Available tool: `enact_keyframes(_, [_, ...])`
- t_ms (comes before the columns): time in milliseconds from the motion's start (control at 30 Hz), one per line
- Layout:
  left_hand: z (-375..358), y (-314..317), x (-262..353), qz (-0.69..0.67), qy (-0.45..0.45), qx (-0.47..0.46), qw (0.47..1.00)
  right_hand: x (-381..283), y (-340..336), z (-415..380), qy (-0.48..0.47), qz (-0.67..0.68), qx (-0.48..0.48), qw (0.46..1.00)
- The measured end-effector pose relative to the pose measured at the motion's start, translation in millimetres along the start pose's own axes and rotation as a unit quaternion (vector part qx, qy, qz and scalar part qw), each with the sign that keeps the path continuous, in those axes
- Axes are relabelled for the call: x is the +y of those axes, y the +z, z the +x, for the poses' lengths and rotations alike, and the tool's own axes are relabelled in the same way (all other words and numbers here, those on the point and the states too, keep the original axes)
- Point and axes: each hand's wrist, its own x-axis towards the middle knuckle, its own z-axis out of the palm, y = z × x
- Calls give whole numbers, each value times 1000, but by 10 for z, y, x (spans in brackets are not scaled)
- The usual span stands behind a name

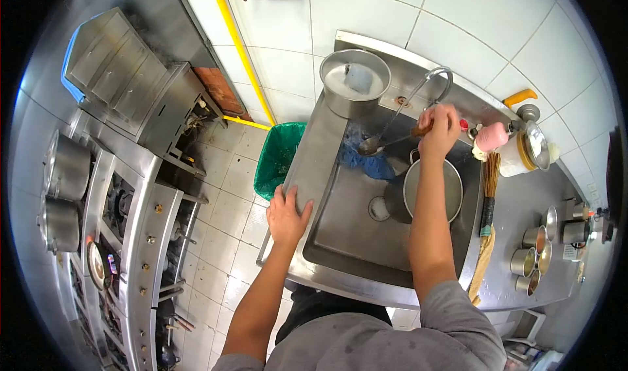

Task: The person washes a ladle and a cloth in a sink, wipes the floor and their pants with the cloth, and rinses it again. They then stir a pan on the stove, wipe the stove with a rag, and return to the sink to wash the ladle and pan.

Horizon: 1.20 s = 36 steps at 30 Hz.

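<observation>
My right hand (439, 130) grips the wooden handle of a metal ladle (370, 146), holding its bowl out over the steel sink (340, 240) below the curved tap (437, 78). Under my right forearm a steel pot (433, 189) stands in the sink basin. A blue cloth or scrubber (370, 164) lies in the basin's far corner, just beneath the ladle. My left hand (288, 215) rests flat on the sink's left rim, fingers spread, holding nothing.
A large lidded steel pot (355, 82) stands behind the sink. A green bin (278, 156) sits on the floor to the left. A broom (485, 227), metal cups (531, 261) and a pink container (492, 137) are on the right counter. A stove with pots (65, 194) lines the far left.
</observation>
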Motion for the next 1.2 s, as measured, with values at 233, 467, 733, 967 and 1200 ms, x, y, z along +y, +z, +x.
enact_keyframes(233, [-11,-18,10,3,-4,-15,1000,686,-410,-211,73,-57,18,996])
enact_keyframes(467, [-11,20,-19,-1,5,-7,1000,839,-295,-546,32,-103,-60,992])
enact_keyframes(733, [-25,-4,-5,-5,-1,-20,1000,412,-5,-304,56,-98,-71,991])
enact_keyframes(967, [30,-1,1,8,0,-4,1000,310,127,-62,97,-35,-70,992])
enact_keyframes(1200, [-14,-7,-19,14,2,-19,1000,779,-366,-266,99,-47,-147,983])
